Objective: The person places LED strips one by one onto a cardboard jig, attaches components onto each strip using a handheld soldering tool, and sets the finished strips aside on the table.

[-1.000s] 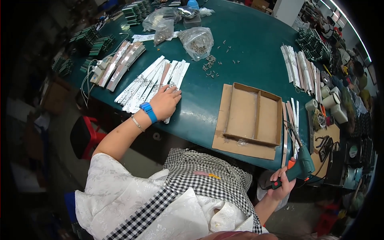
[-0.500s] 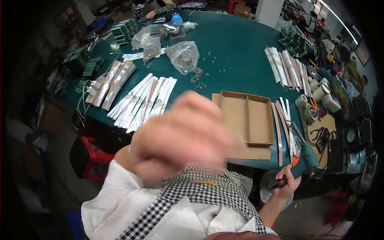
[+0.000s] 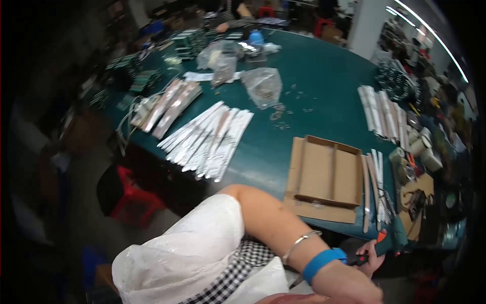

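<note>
My right hand (image 3: 373, 261), at the lower right by the table's near edge, is wrapped round the dark handle of a green soldering gun (image 3: 398, 235) with an orange part. Its front end reaches over the table beside thin strips. Across the lower middle lies my left forearm, with a silver bracelet and a blue wristband (image 3: 321, 264). My left hand (image 3: 349, 288) is at the bottom right, near my right wrist; its fingers are hidden. Left of the soldering gun are white and brown strips (image 3: 374, 190) and a shallow cardboard box (image 3: 316, 169) with a divider, on a cardboard sheet.
A fan of white strips (image 3: 210, 139) lies left on the green table (image 3: 324, 71). Behind are a clear bag of small parts (image 3: 263, 86) and loose parts. More strips (image 3: 382, 111), rolls and tools lie right. A red stool (image 3: 134, 197) stands lower left. Another person's hand (image 3: 223, 27) is far back.
My left hand has swung from the middle, in front of the view, down to the lower right beside my right hand. The view has shifted. My right hand still grips the soldering gun.
</note>
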Tool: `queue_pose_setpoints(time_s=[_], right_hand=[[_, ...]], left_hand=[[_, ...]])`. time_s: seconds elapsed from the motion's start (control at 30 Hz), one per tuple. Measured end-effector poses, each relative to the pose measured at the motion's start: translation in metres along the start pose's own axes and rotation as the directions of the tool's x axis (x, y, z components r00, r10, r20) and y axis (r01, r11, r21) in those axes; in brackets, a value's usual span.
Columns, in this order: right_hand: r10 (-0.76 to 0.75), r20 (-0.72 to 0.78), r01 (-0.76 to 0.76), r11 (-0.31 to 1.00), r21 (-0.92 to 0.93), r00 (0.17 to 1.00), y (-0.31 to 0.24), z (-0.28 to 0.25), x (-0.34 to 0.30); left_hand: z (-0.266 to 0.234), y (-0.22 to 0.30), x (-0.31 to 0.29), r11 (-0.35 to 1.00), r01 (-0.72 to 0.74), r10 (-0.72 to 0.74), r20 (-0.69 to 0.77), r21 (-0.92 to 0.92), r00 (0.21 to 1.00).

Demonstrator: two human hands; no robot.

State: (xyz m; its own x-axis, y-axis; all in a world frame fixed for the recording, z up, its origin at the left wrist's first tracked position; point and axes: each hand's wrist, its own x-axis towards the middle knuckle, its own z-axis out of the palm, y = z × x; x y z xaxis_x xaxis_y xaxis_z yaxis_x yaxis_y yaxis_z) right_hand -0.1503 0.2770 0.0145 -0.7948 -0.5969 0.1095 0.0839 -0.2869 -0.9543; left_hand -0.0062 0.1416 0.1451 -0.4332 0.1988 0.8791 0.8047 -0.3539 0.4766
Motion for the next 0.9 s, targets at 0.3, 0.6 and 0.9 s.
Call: queue_pose_setpoints(time_s=[0.3,0.6,0.9], right_hand=[[-0.157,-0.067,0.154,0.987,-0.044,0.985,0.004,0.006,0.023],[-0.486,0.264,0.409,0.221,-0.885,0.833,0.006,-0.013,0.122],[-0.318,0.34,0.366,0.022,-0.93,0.885,0.039,-0.02,0.165]], left_hand=[[-0.043,0.031,-0.062,0.922,0.355,-0.379,0.18,0.153,0.908],[-0.118,0.065,-0.148,-0.036,0.749,-0.516,-0.654,0.661,0.553],[-0.207,0.089,-0.206,-0.445,0.818,0.048,-0.902,0.364,0.428]])
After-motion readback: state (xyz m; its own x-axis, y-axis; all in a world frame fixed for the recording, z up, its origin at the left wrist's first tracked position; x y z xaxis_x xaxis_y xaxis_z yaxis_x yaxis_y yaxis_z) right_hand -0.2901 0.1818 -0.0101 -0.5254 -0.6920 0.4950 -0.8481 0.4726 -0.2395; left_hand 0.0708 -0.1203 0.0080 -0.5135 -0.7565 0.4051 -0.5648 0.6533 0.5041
